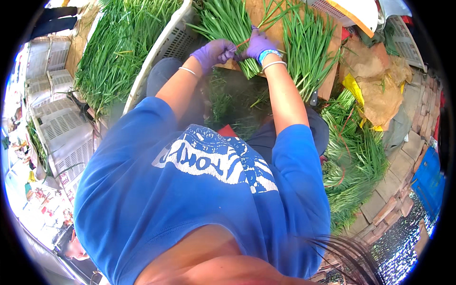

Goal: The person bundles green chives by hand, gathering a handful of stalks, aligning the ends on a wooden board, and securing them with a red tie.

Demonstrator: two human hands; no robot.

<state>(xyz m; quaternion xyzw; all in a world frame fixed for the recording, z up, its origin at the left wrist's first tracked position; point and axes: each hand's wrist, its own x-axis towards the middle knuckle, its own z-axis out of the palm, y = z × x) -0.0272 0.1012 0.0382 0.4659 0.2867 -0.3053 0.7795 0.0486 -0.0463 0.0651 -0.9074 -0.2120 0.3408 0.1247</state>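
Observation:
Purple gloves cover both my hands. A bunch of long green chives (227, 23) lies at the far middle, its cut stem ends toward me. At the bunch's left side my left hand (216, 54) is closed in a pinch on a thin red tie (243, 42). The tie runs across the stems to my right hand (259, 44), whose fingers close around the bunch near its stem end. Some fingertips are hidden among the stems. More loose chives (308, 45) lie just right of my right hand on a wooden board (331, 71).
A large heap of chives (121, 47) fills the left, beside a pale plastic crate (173, 40). Tied bunches (351, 161) lie at my right, near brown paper (380, 95) and brick paving (387, 175). White crates (64, 128) stand far left. Loose leaves litter the ground between my knees.

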